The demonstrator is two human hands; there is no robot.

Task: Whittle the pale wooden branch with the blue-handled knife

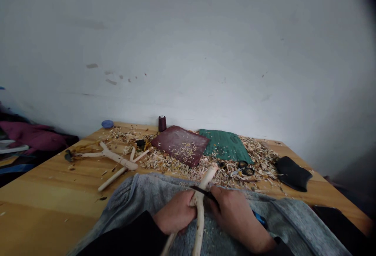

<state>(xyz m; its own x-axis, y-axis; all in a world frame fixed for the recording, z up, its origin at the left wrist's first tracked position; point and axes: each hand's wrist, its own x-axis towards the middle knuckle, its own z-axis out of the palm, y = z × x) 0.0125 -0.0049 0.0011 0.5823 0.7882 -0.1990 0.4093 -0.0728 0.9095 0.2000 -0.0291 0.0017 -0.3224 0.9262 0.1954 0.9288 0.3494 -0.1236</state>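
A peeled, pale forked branch (200, 217) slants up over the grey cloth (138, 197) in front of me. My left hand (175, 211) is closed around it at the fork. My right hand (233, 213) grips a knife with a dark blade (200, 190), which lies across the branch just above the fork. The knife's handle is mostly hidden inside my right fist. The branch's top end (210, 169) points away from me toward the wood shavings (176, 164), while its two prongs run down toward the bottom edge of the view.
On the wooden table (49, 197), two peeled forked sticks (117, 160) lie left. Dark red (179, 142) and green (226, 144) sheets rest among shavings, with scissors (246, 170) nearby. A thread spool (162, 123) stands by the wall; a black curved object (292, 173) lies right.
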